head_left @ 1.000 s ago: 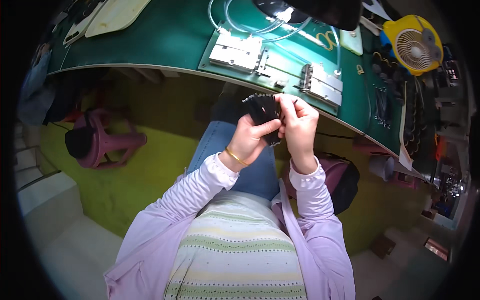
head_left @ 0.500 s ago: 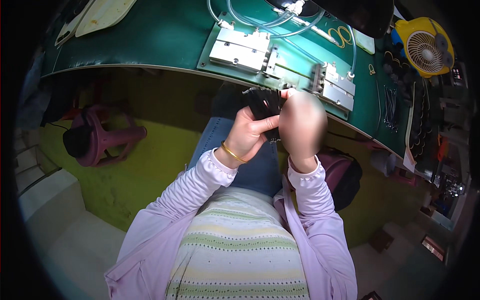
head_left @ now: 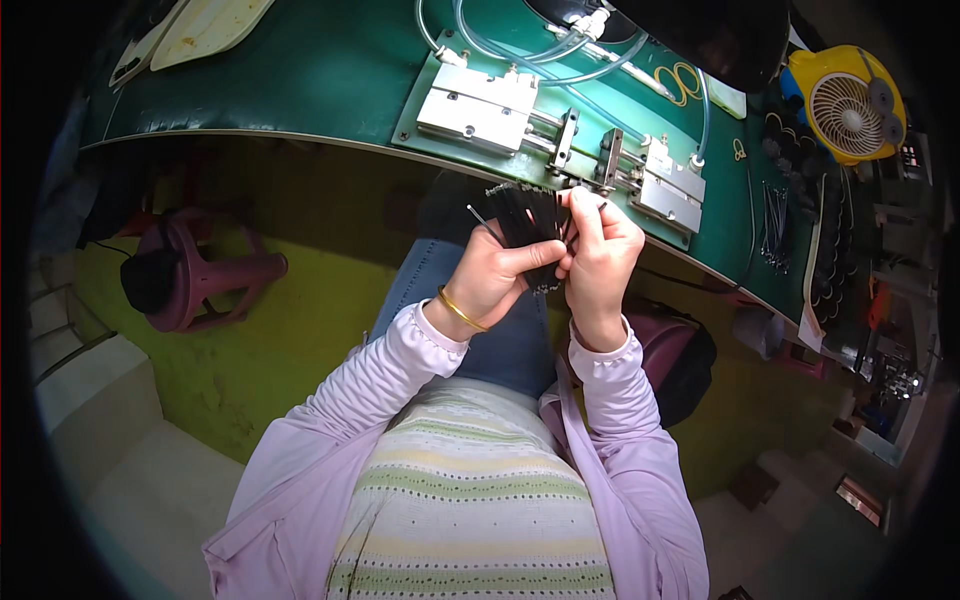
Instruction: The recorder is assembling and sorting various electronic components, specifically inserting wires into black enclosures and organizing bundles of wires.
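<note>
- Holding a fanned bundle of black strands (head_left: 525,222) in the left grip (head_left: 487,275), with the thumb laid across its lower part
- Pinched narrow at the bundle's right edge with the right grip (head_left: 605,262), near a short dark end poking out beside the fingers; cannot tell how many strands sit between the fingertips
- Raised with both grips over blue jeans (head_left: 405,290), just off the near edge of a green tabletop (head_left: 330,75)
- Splayed at the top of the bundle into many small pale tips, with one strand leaning away to the left
- Worn on the left wrist: a gold-coloured bangle (head_left: 460,310)
- Mounted on a green plate (head_left: 470,152) beyond the bundle: a left metal block (head_left: 478,105) and a right metal block (head_left: 668,190), joined to clear tubes (head_left: 470,35)
- Set farther right on the tabletop: yellow loops (head_left: 682,85), thin dark pieces (head_left: 775,228) and a yellow fan (head_left: 850,105)
- Down on the floor to the left: a pink stool (head_left: 225,275)
</note>
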Available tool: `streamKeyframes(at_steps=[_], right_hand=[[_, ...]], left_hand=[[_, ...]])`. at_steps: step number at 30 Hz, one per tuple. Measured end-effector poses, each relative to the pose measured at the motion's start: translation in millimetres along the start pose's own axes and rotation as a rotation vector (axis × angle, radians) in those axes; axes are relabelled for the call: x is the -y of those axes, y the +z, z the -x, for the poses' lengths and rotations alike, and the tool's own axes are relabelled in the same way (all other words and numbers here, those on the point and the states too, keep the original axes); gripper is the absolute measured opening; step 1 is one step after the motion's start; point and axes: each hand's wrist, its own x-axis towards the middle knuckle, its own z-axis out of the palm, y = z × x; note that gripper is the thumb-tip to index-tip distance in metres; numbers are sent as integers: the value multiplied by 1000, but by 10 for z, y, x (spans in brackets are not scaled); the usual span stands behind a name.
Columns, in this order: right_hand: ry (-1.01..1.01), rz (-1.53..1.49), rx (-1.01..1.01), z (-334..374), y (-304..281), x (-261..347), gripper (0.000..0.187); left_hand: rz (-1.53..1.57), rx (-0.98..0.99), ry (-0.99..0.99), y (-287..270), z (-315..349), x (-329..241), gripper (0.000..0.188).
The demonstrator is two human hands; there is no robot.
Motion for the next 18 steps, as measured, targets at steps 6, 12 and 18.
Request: streamKeyframes(at_steps=[6, 12, 18], right_hand=[[-1, 12, 0, 6, 1, 8, 19], [36, -4, -14, -10, -16, -1, 20], [21, 36, 23, 26, -19, 21, 21]], left_hand=[[12, 3, 6, 6, 2, -4, 16], [4, 0, -10, 24, 7, -18, 16], [-29, 1, -74, 42, 39, -81, 16]])
